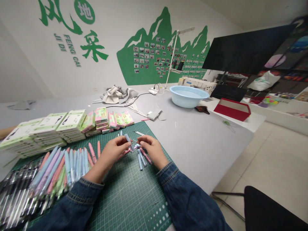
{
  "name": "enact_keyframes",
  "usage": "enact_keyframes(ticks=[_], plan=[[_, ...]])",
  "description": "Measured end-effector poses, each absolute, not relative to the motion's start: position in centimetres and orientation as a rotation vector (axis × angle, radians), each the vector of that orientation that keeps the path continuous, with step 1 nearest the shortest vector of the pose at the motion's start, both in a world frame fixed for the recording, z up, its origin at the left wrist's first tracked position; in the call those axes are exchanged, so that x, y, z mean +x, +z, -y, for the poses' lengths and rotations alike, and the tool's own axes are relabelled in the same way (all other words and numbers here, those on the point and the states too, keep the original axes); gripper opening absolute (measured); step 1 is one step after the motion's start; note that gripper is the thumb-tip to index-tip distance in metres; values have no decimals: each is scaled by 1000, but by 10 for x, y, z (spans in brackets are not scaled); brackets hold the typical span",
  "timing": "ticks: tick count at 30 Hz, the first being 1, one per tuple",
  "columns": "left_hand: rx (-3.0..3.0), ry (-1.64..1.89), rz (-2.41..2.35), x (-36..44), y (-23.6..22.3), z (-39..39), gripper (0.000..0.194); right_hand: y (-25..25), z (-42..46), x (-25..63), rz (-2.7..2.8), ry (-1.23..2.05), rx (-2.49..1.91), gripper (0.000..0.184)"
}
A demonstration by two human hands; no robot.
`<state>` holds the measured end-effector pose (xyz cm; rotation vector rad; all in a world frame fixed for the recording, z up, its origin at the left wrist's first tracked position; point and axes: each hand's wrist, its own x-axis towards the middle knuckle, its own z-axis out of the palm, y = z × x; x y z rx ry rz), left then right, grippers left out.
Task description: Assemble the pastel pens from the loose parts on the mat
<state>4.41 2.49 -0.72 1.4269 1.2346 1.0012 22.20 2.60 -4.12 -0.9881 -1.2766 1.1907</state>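
Observation:
My left hand (pixel 113 150) is closed in a pinch on a light blue pen part (pixel 127 138) with a clear end, held tilted above the green cutting mat (pixel 120 199). Close to its right, my right hand (pixel 155 150) has its fingers curled and fingertips together; whatever they hold is too small to make out. Light blue pens (pixel 140 161) and a pink pen (pixel 145 156) lie on the mat below my right hand. Another pink pen piece (pixel 124 153) shows beneath my left fingers. Thin white-tipped rods (pixel 139 133) lie just beyond the hands.
Many pastel pens (pixel 77 162) and clear, dark-tipped pens (pixel 14 195) cover the mat's left side. Behind them stand stacked white-green boxes (pixel 72 123) and small pink-green boxes (pixel 101 117). Farther back are grey cloths (pixel 117 94), a blue basin (pixel 187 96) and a red box (pixel 232 109).

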Motion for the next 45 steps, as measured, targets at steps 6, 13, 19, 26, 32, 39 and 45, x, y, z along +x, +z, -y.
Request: enact_keyframes(ticks=[6, 13, 19, 26, 32, 39, 45], plan=[[1462, 994, -1106, 50, -9, -20, 37, -40, -20, 209, 1244, 1476, -717, 37], [2020, 1312, -1300, 48, -1, -12, 59, -37, -15, 210, 1073, 1598, -740, 38], [2151, 1328, -1382, 39, 11, -11, 49, -39, -14, 209, 1072, 1620, -749, 33], [2164, 1050, -1319, 43, 14, -9, 38, -40, -12, 208, 1102, 1643, -728, 31], [1949, 1185, -1733, 19, 0, -29, 35, -32, -14, 215, 1072, 1452, -766, 21], [2136, 612, -2116, -2, -22, -50, 20, -35, -16, 217, 1131, 1385, -855, 14], [2001, 560, -2190, 14, -31, -61, 16, -37, -17, 216, 1076, 1454, -770, 30]])
